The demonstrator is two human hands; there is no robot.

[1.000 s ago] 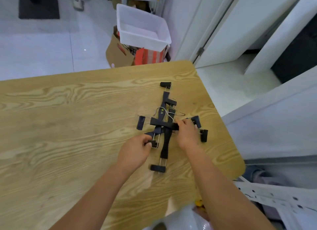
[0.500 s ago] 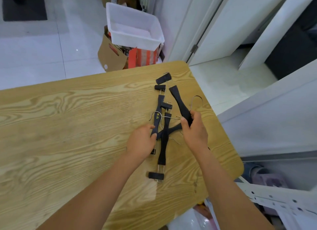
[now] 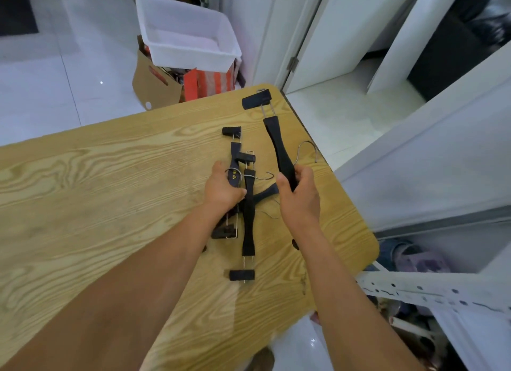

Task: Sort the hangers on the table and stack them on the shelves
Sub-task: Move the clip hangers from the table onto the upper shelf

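1. Nearest on the wooden table [image 3: 110, 205] lies a flat black clip [image 3: 242, 274] on 2 thin metal rods, the near end of a slim black hanger [image 3: 249, 227] that runs straight away from the camera. Its bar is matte, narrow at the waist and wider at both ends.
2. Both bare forearms reach in from the lower edge, the left crossing the table and the right along its right edge.
3. The left hand [image 3: 222, 189] curls its fingers round the middle of a printed hanger [image 3: 234, 155], thumb on the far side. This bar bears small gold marks and lies just left of the slim hanger, almost parallel, with a wire hook looping over both.
4. A 3rd black bar [image 3: 266, 193] pokes out slantwise between the 2 hands, under the slim hanger.
5. The right hand [image 3: 300, 196] grips the held hanger [image 3: 276, 138] at its middle, fingers and thumb wrapped round the bar. Its steel hook [image 3: 307, 146] curves out to the right.
6. That hanger slants away and leftward, ending in a far clip [image 3: 255, 99] near the table's rounded far corner.
7. Beyond the table, on pale glossy floor tiles, a white plastic bin [image 3: 188, 33] rests on a cardboard box [image 3: 154, 83].
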